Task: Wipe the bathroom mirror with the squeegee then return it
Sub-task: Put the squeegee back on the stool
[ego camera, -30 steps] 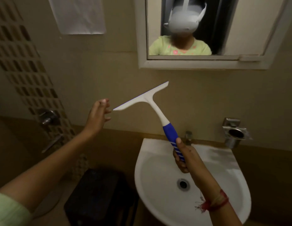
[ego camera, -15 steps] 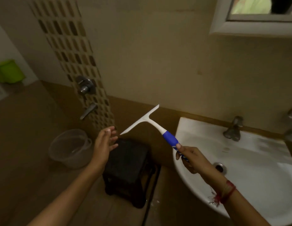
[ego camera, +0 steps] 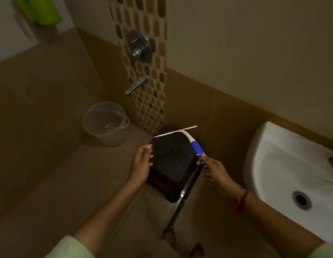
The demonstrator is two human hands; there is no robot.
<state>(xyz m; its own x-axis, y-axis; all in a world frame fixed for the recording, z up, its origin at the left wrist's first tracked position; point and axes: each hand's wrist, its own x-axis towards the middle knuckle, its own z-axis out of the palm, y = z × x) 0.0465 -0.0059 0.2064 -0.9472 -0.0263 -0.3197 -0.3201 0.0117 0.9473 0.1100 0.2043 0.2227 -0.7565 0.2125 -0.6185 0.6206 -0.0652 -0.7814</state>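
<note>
Two hands were in view. Left hand (ego camera: 142, 164) hung relaxed beside the black stool (ego camera: 172, 164), holding nothing. Squeegee (ego camera: 189, 139) hovered over the stool's far edge, blade near the wall (ego camera: 227, 116), its blue handle gripped by the right hand (ego camera: 215, 171). Risk, as judged: set down so near the edge, it could tip off behind the stool; the blade might also strike the wall. Clear bucket (ego camera: 106, 123) on the floor (ego camera: 78, 179) appeared empty; sink (ego camera: 273, 161) basin held nothing visible.

The right hand (ego camera: 216, 171) holds squeegee (ego camera: 188, 139), seemingly above stool (ego camera: 171, 161)
</note>
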